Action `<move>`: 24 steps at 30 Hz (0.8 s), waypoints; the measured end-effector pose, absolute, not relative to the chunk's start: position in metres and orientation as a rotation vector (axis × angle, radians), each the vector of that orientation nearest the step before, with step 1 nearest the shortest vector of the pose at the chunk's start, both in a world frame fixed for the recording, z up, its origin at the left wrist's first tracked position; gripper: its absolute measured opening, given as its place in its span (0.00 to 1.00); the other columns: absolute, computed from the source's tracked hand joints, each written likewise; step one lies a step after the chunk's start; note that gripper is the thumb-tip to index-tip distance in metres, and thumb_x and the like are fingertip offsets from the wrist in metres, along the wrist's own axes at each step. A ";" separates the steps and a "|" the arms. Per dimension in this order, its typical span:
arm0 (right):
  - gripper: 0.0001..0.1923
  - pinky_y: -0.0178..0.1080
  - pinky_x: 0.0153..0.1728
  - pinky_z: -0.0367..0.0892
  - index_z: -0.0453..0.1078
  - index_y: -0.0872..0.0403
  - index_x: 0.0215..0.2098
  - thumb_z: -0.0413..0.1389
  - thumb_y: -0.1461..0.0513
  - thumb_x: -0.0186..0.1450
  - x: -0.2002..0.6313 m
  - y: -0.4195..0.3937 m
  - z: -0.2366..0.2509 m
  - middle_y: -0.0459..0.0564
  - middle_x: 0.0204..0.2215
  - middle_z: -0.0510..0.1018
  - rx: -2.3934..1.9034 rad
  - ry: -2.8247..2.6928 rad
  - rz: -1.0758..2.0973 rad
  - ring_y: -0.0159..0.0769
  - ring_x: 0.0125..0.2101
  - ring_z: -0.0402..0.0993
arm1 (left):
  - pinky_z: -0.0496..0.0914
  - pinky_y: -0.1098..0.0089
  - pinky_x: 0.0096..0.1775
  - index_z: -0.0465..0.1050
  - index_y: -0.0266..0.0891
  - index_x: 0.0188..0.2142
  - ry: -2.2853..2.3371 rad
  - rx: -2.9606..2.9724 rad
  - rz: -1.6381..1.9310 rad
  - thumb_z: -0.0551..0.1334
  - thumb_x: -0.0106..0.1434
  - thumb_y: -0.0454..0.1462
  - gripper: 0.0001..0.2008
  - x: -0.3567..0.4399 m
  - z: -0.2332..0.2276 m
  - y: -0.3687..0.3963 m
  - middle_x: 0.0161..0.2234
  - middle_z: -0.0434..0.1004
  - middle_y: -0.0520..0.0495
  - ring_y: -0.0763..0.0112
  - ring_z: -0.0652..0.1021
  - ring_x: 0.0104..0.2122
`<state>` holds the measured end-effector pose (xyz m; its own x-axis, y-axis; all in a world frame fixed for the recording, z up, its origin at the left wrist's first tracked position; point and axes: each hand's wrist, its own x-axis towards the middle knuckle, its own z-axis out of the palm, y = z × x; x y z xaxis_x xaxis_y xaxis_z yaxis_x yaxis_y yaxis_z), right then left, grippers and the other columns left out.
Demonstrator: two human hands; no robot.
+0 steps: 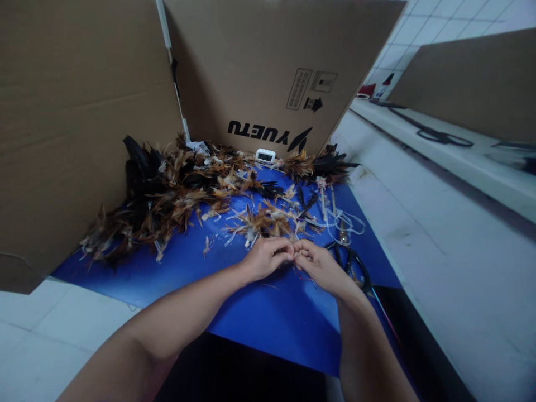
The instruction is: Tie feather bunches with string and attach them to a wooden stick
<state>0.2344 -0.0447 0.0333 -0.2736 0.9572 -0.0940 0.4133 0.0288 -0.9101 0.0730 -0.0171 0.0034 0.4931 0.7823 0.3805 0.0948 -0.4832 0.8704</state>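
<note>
Over the front of the blue table sheet (259,301), my left hand (268,258) and my right hand (320,267) meet at the fingertips, both closed in a pinch. A thin red thread (300,273) trails below the fingers of my right hand. Whatever my left fingers hold is too small to make out. Just beyond my left hand lies a small bunch of brown feathers (263,222). Black-handled scissors (355,267) rest beside my right wrist, partly hidden by it. Clear plastic strips (345,222) curl behind them.
A large heap of brown and black feathers (167,195) spreads along the left and back. Cardboard panels (234,67) stand upright behind it, near a small white digital clock (265,156). At right, a ledge (460,162) carries another pair of scissors (444,137).
</note>
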 end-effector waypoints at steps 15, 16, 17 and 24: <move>0.03 0.31 0.18 0.53 0.60 0.53 0.28 0.50 0.61 0.57 0.234 -0.045 0.035 0.38 0.16 0.61 -1.410 -1.674 1.199 0.26 0.17 0.57 | 0.62 0.77 0.27 0.69 0.35 0.28 0.701 1.773 1.038 0.59 0.58 0.36 0.05 0.074 0.002 -0.017 0.21 0.67 0.54 0.80 0.67 0.20; 0.04 0.31 0.18 0.53 0.60 0.53 0.27 0.50 0.61 0.57 0.233 -0.045 0.036 0.38 0.16 0.62 -1.414 -1.659 1.192 0.26 0.17 0.57 | 0.62 0.78 0.26 0.69 0.35 0.28 0.700 1.739 1.040 0.59 0.57 0.36 0.06 0.075 0.002 -0.017 0.21 0.66 0.54 0.80 0.67 0.20; 0.04 0.31 0.18 0.54 0.60 0.53 0.28 0.51 0.60 0.57 0.233 -0.045 0.037 0.38 0.16 0.62 -1.416 -1.648 1.177 0.26 0.17 0.58 | 0.62 0.78 0.26 0.68 0.35 0.28 0.701 1.703 1.041 0.60 0.57 0.37 0.06 0.075 0.002 -0.017 0.20 0.66 0.55 0.80 0.67 0.19; 0.08 0.31 0.22 0.59 0.63 0.54 0.33 0.54 0.58 0.57 0.236 -0.044 0.037 0.40 0.20 0.65 -1.381 -1.677 1.117 0.27 0.20 0.61 | 0.61 0.77 0.24 0.68 0.35 0.29 0.687 1.575 1.008 0.61 0.56 0.39 0.08 0.075 0.002 -0.017 0.19 0.66 0.55 0.80 0.67 0.18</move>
<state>0.2356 -0.0439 0.0371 -0.2011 0.9795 -0.0146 0.3910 0.0666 -0.9180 0.0746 -0.0171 0.0017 0.4713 0.8461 0.2489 -0.0773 -0.2415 0.9673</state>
